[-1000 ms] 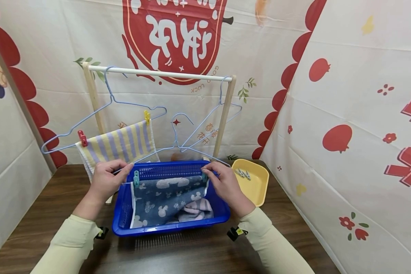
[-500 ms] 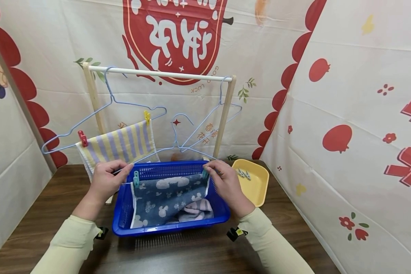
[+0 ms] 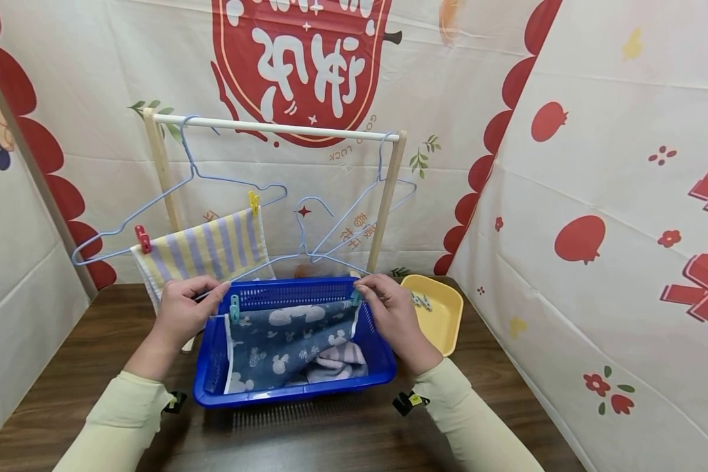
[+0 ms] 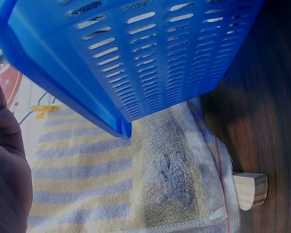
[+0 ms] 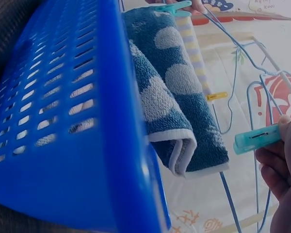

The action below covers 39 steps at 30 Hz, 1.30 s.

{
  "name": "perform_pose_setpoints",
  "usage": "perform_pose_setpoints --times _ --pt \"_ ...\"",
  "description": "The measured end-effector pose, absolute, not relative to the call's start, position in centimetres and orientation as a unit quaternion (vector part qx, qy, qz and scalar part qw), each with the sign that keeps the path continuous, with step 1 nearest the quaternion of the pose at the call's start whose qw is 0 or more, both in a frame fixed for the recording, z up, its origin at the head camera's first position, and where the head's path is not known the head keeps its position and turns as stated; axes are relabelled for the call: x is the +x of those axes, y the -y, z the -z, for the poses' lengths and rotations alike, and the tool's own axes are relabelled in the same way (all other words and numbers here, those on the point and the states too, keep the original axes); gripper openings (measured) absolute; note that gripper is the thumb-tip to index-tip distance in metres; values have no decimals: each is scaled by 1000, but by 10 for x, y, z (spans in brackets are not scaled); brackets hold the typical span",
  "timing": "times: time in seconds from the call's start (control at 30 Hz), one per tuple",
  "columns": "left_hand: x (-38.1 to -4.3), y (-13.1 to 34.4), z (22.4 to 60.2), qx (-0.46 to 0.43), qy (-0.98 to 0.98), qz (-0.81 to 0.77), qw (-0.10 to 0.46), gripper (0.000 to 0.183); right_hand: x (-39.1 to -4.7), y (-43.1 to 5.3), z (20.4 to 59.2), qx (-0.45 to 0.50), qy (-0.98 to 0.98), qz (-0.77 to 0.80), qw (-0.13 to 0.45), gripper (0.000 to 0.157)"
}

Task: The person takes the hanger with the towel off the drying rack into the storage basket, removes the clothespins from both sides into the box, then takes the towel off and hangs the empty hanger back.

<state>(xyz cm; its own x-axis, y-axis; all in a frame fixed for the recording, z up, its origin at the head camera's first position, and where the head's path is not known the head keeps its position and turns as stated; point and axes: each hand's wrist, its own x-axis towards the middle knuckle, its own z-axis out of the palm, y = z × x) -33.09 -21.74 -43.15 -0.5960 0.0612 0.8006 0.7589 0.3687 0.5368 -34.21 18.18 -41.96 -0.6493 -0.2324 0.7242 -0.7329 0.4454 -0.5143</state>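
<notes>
My left hand (image 3: 189,307) pinches the left arm of a blue wire hanger (image 3: 254,267). A dark blue towel with white mouse-head shapes (image 3: 289,341) hangs from the hanger over the blue basket (image 3: 295,394). One teal clothespin (image 3: 234,309) fastens the towel's left top corner. My right hand (image 3: 392,311) pinches a second teal clothespin (image 5: 257,139) near the right corner. In the right wrist view its tip appears just off the towel's edge, with a small gap. The right end of the hanger is partly hidden behind this hand.
A rack with a white rod (image 3: 277,127) stands behind the basket. On it hang a hanger with a striped towel (image 3: 206,246), held by red and yellow clothespins, and another hanger (image 3: 354,206). A yellow tray (image 3: 442,321) with clothespins is at right. More cloth (image 3: 336,362) lies in the basket.
My right hand has slid slightly right and up with the teal clothespin along the towel's right corner. The left hand, hanger and basket look the same.
</notes>
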Motion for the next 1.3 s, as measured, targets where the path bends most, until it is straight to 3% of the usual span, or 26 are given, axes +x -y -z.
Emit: perform_pose_setpoints --times 0.23,0.83,1.1,1.3 --pt "-340 224 441 -268 750 488 358 25 -338 -193 413 280 809 -431 286 13" --pt "-337 222 441 -240 760 491 352 29 -356 -242 411 102 773 -561 279 24" --pt "-332 217 436 -240 757 494 355 26 -376 -271 415 46 852 -483 198 33" --pt "-338 221 442 -244 757 490 356 28 -395 -290 424 61 918 -373 120 43"
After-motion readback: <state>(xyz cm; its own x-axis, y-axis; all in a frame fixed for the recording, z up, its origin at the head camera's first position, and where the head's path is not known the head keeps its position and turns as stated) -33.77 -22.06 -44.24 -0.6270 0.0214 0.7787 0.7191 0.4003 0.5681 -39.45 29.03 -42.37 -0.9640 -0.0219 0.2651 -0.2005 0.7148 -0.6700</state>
